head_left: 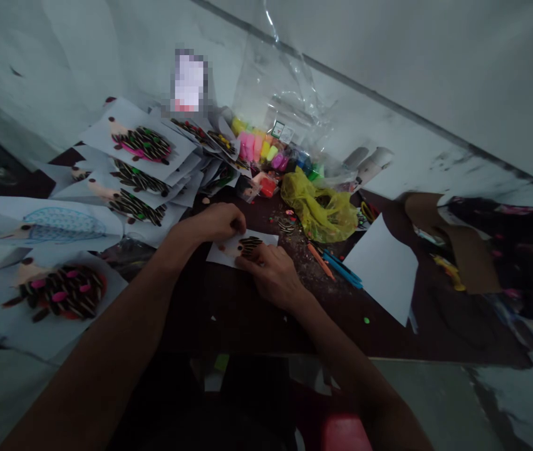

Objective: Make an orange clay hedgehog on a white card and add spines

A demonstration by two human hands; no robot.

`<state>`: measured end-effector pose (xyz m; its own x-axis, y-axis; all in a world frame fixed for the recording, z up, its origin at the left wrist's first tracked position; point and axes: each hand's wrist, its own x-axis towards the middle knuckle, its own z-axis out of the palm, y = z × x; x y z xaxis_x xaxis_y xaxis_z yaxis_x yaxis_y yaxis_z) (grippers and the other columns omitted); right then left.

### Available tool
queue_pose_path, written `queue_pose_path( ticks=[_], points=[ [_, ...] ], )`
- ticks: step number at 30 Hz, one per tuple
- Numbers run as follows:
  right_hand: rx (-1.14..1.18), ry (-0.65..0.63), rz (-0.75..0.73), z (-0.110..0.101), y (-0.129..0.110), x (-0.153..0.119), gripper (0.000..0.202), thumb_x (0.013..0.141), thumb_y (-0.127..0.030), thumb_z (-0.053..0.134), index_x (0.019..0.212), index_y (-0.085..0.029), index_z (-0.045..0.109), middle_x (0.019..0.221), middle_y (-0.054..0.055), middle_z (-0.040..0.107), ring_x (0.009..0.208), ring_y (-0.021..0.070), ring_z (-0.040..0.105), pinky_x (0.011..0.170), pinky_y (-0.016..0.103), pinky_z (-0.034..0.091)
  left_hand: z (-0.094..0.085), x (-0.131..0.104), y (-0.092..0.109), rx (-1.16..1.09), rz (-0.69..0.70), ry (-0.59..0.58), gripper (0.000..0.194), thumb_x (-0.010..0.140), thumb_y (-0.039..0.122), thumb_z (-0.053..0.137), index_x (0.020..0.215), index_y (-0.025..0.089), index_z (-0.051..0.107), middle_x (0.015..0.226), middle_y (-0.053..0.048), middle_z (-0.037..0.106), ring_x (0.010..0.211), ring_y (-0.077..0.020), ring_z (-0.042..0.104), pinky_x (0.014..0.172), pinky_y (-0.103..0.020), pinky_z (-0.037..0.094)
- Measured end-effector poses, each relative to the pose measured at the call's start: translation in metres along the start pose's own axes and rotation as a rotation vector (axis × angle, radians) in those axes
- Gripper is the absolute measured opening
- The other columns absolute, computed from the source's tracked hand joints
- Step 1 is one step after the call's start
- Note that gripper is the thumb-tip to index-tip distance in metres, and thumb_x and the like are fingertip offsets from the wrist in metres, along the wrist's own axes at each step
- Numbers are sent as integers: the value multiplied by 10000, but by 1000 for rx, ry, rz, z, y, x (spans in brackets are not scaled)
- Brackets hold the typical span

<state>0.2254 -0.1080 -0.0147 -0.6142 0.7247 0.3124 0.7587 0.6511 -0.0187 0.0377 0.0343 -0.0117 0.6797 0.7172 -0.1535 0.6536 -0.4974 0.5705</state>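
A small white sheet of paper (270, 239) lies on the dark table in front of me. On it is a hedgehog figure (250, 244) with a pale clay face and a back of striped seeds. My left hand (225, 223) is at the sheet's upper left edge with its fingers curled inward; what they hold, if anything, is hidden. My right hand (274, 273) lies over the lower right of the sheet. Its thumb and fingers are closed together at the figure's lower edge, and anything between them is too small to make out.
Finished hedgehog sheets (141, 144) are stacked at left. Behind are coloured clay packs (266, 150) in a clear bag and a yellow plastic bag (320, 210). Seeds (287, 227), an orange tool (321, 260), blue scissors (344, 269) and blank paper (383, 266) lie to the right.
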Motion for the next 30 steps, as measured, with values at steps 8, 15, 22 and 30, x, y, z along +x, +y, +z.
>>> queue_pose_path(
  ticks=[8, 15, 22, 30],
  points=[
    [6, -2, -10, 2, 0, 0, 265, 1033, -200, 450, 1127, -218, 698, 979, 71, 601, 876, 194, 481, 752, 333, 334, -1, 0, 1, 47, 16, 6, 351, 741, 100, 562, 955, 219, 813, 981, -36, 796, 892, -183, 709, 779, -229, 505],
    [-2, 26, -35, 5, -1, -1, 258, 1032, -186, 450, 1094, -201, 699, 969, 77, 613, 900, 202, 494, 752, 340, 344, -1, -1, 3, 68, 22, 22, 343, 749, 101, 570, 939, 249, 815, 982, -8, 799, 912, -176, 709, 800, -214, 498],
    [-16, 60, -34, 4, -1, -1, 255, 1027, -181, 456, 1071, -193, 707, 957, 75, 620, 863, 198, 492, 725, 338, 329, -3, -2, 6, 79, 9, 17, 352, 754, 91, 559, 944, 242, 814, 999, -17, 794, 938, -183, 706, 828, -233, 504],
    [18, 40, -12, 4, 1, -7, 272, 1019, -168, 473, 1192, -207, 679, 998, 73, 637, 893, 187, 526, 768, 324, 353, -3, -4, 8, 61, -3, 24, 332, 766, 101, 564, 934, 240, 814, 987, -18, 793, 888, -176, 708, 784, -224, 503]
  ],
)
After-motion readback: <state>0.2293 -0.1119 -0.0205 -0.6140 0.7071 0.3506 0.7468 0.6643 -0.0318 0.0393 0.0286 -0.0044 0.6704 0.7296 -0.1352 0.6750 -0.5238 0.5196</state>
